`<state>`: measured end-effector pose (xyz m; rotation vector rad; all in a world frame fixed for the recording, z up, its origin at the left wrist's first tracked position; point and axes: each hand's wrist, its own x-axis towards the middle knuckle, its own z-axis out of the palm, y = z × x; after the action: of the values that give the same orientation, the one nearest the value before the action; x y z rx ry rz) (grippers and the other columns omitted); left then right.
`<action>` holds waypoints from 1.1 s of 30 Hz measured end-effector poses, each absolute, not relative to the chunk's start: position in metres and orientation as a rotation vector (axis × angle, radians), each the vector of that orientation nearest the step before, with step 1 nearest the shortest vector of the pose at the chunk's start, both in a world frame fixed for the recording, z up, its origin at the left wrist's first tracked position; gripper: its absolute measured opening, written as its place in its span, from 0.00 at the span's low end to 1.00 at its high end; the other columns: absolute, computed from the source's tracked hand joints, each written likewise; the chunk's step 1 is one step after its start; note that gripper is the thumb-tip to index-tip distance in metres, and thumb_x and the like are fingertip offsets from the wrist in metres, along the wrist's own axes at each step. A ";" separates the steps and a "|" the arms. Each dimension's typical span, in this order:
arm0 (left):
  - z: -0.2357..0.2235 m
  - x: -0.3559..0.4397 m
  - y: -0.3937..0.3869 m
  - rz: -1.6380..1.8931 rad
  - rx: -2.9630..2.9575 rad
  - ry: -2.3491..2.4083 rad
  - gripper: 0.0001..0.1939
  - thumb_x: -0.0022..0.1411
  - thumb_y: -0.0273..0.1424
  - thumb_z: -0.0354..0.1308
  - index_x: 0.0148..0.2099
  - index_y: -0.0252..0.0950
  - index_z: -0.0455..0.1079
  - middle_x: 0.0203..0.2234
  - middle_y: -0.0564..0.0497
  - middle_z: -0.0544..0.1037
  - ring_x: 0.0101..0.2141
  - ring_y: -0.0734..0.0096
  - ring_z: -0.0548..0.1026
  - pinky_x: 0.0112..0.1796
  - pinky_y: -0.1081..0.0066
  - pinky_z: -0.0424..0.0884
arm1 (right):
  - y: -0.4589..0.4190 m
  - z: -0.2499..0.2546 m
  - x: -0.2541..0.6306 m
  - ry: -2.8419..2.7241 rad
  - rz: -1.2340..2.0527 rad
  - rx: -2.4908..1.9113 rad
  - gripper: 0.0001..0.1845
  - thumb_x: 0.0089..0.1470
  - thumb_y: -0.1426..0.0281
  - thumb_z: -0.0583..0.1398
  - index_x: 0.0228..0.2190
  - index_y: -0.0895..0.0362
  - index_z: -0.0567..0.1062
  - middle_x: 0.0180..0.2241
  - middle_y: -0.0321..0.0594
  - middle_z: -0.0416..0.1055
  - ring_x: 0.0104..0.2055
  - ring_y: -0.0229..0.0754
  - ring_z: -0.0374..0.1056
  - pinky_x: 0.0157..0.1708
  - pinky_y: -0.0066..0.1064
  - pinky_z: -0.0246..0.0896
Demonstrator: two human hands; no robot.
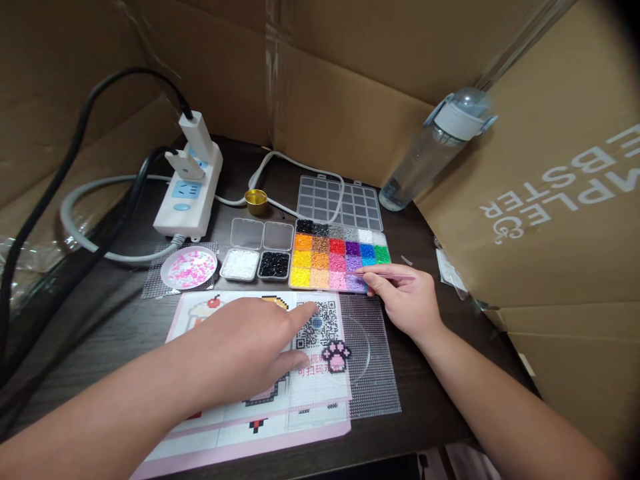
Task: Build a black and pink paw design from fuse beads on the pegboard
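My right hand (413, 300) pinches slim pink tweezers (387, 275), whose tip lies over the front right compartments of the bead box (293, 285), near the pink and purple beads. My left hand (260, 337) hovers over or rests on the printed pattern sheets (240, 437); I cannot tell which. Its index finger and thumb are apart with nothing between them, pointing toward the QR code (327, 317). Just right of the thumb is a paw-shaped bead piece (337, 357), pink with a black outline. A clear pegboard (373, 387) sticks out from beneath the sheets.
Small boxes of white beads (240, 265) and black beads (274, 265) stand with lids raised. At left are a dish of mixed pink and white beads (189, 268) and a power strip (193, 193) with cables. Behind stand a gold cup (256, 201) and a water bottle (425, 160). Cardboard walls (350, 100) surround the table.
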<state>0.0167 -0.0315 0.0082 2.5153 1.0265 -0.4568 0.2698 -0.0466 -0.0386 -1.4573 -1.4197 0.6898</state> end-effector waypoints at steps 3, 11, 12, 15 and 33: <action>0.008 0.016 -0.031 -0.454 2.521 1.026 0.31 0.69 0.42 0.56 0.70 0.42 0.64 0.40 0.39 0.85 0.39 0.48 0.83 0.36 0.59 0.75 | -0.046 -0.038 0.270 -1.396 0.693 -1.439 0.07 0.53 0.67 0.69 0.31 0.56 0.88 0.27 0.42 0.83 0.22 0.38 0.73 0.22 0.30 0.74; 0.007 0.018 -0.031 -0.505 2.522 1.012 0.32 0.69 0.42 0.55 0.72 0.42 0.61 0.39 0.41 0.84 0.37 0.49 0.82 0.35 0.60 0.73 | -0.056 -0.034 0.282 -1.419 0.762 -1.369 0.06 0.57 0.67 0.69 0.35 0.55 0.88 0.26 0.41 0.82 0.22 0.37 0.72 0.23 0.29 0.70; 0.007 0.018 -0.031 -0.509 2.527 1.006 0.32 0.69 0.42 0.54 0.72 0.42 0.61 0.37 0.41 0.84 0.36 0.49 0.82 0.34 0.61 0.72 | -0.059 -0.034 0.285 -1.437 0.817 -1.321 0.07 0.57 0.66 0.69 0.35 0.55 0.88 0.27 0.42 0.83 0.22 0.37 0.72 0.23 0.30 0.70; 0.004 0.018 -0.030 -0.504 2.536 1.011 0.32 0.70 0.45 0.53 0.72 0.42 0.61 0.33 0.43 0.83 0.32 0.51 0.80 0.32 0.62 0.70 | -0.066 -0.032 0.292 -1.534 1.033 -1.072 0.06 0.55 0.65 0.71 0.34 0.54 0.88 0.33 0.45 0.85 0.23 0.39 0.74 0.23 0.31 0.71; -0.003 0.016 -0.028 -0.483 2.600 0.978 0.33 0.68 0.49 0.51 0.71 0.42 0.62 0.27 0.46 0.80 0.27 0.54 0.75 0.26 0.65 0.55 | -0.061 -0.035 0.292 -1.882 1.298 -0.694 0.05 0.54 0.77 0.72 0.35 0.58 0.87 0.33 0.46 0.86 0.33 0.43 0.83 0.35 0.29 0.78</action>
<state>0.0158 -0.0285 -0.0033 2.5996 0.9776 -0.4827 0.2916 -0.0615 -0.0348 -0.6938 -1.8821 1.2981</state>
